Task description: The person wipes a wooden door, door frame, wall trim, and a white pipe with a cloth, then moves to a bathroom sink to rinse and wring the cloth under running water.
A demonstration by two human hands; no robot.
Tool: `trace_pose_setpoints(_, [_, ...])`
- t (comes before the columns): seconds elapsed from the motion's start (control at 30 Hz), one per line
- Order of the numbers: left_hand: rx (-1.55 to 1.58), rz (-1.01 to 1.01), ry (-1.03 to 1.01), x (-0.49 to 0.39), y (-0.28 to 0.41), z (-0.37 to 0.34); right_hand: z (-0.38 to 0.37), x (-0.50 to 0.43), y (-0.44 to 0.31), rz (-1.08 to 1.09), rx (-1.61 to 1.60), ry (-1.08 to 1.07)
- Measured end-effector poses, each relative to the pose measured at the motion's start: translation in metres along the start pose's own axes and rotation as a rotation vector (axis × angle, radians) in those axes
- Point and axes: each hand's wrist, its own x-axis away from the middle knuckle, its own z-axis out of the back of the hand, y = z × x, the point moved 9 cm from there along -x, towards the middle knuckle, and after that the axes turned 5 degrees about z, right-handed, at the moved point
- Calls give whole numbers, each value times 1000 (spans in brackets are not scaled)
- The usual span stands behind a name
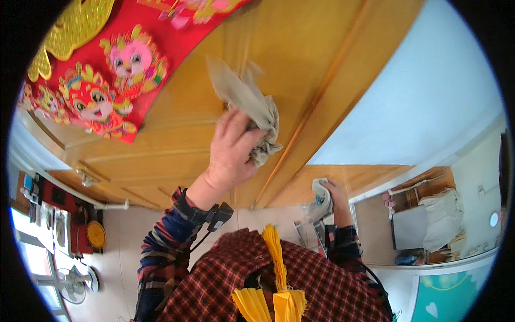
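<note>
My left hand (231,151) grips a crumpled grey-beige cloth (268,137) against the front of a yellow-brown wooden door or panel (185,133). The loose upper part of the cloth is blurred. Lower on the right, my right hand (340,203) holds a second, whitish cloth (322,193) with bluish marks. Its lower part is blurred too, and it hangs in front of the wood. A red paper decoration (161,56) with cartoon dragon figures is fixed to the wood, up and left of my left hand.
A pale blue wall surface (406,96) borders the wood on the right. Behind my right hand a metal frame, perhaps a stepladder (320,233), stands on the tiled floor (120,245). An electric fan (74,281) is at the lower left. A door handle (85,177) sticks out at left.
</note>
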Motion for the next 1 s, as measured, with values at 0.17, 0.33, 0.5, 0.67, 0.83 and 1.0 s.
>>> trace_pose_setpoints(0.17, [-207,-272,-514,69,-4,-106,10,56,-46,684,593,24])
trace_pose_setpoints(0.33, [-104,-381,-375,-3,55,-64,22,23,0,-58,-311,-42])
trace_pose_setpoints(0.5, [-362,-406,459,-252,133,71,1,-2,-192,478,-111,-150])
trace_pose_setpoints(0.67, [-415,-464,408,-344,147,57,-30,83,-449,1314,-56,20])
trace_pose_setpoints(0.83, [-513,-584,49,-228,120,-28,-108,74,-437,1184,151,-156])
trace_pose_setpoints(1.0, [-490,-577,-395,-55,78,-95,-147,24,-321,1030,302,-270])
